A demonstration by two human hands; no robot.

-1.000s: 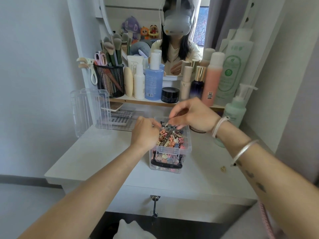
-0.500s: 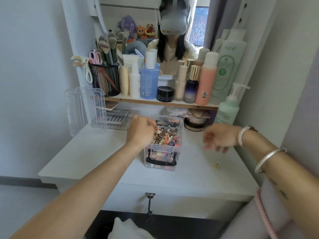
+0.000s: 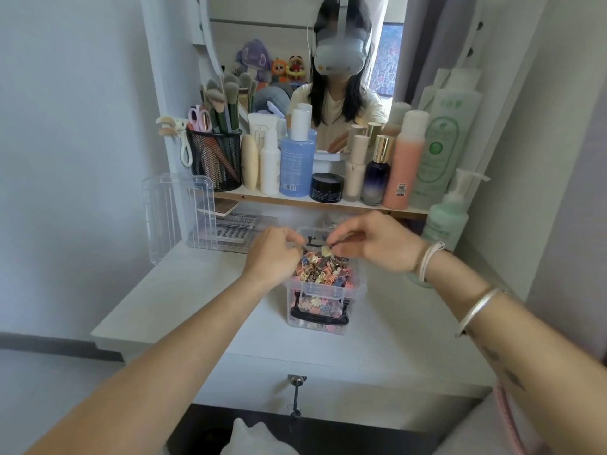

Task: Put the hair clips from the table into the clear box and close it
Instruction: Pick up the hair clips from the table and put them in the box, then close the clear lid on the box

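- A clear lid (image 3: 174, 215) stands on edge at the left of the frame, leaning against the white frame at the back of the worktop (image 3: 197, 300), well apart from the box.
- Just right of the lid, a black mesh cup (image 3: 218, 162) of make-up brushes sits on the shelf above, with a tray of false lashes (image 3: 230, 228) lying on the worktop below it.
- The left hand (image 3: 272, 257) is at centre frame over the left rim of the clear box (image 3: 323, 290). Its fingers are curled, but its back hides them, so I cannot tell whether it has hold of anything.
- The clear box sits open on the worktop at centre, its black handle facing the camera. It is heaped to the rim with small coloured hair clips (image 3: 323, 270).
- A pale yellow clip (image 3: 325, 251) is just above the heap, between the two hands.
- The right hand (image 3: 377, 244) reaches in from the right over the back of the box. Thumb and fingertips are drawn together and pinch the pale yellow clip.
- A row of bottles lines the shelf behind, and a green pump bottle (image 3: 450, 215) stands at the right.
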